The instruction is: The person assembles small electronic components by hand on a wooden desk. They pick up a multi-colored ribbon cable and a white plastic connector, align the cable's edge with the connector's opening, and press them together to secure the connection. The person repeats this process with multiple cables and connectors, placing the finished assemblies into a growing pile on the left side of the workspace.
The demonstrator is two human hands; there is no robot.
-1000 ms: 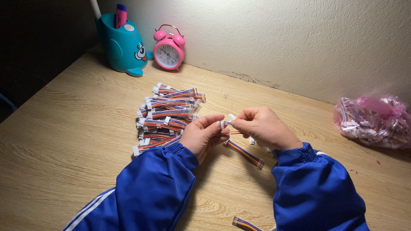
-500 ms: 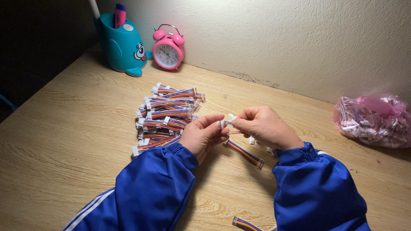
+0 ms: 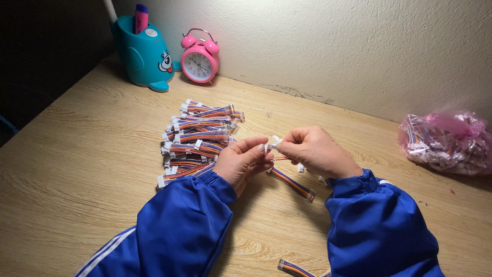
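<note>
We look down on a pale wooden desk set against a rough cream wall. At the far left, about ten o'clock, stands a teal cartoon-shaped pen holder with a pink marker in it, and just beside it, toward eleven o'clock, a pink twin-bell alarm clock.

Left of centre lies a pile of rainbow ribbon cables with white plugs, stacked in rough rows.

At the centre, our left hand, in a blue sleeve, touches the pile's near edge; its fingertips are pinched shut on the white plug of a short rainbow cable. Our right hand meets it at the same plug, thumb and forefinger closed on it too. The cable trails from the hands toward five o'clock and rests on the desk.

At six o'clock another cable end lies by the bottom edge. Far right, at three o'clock, sits a pink plastic bag of more cables, well apart from the hands.
</note>
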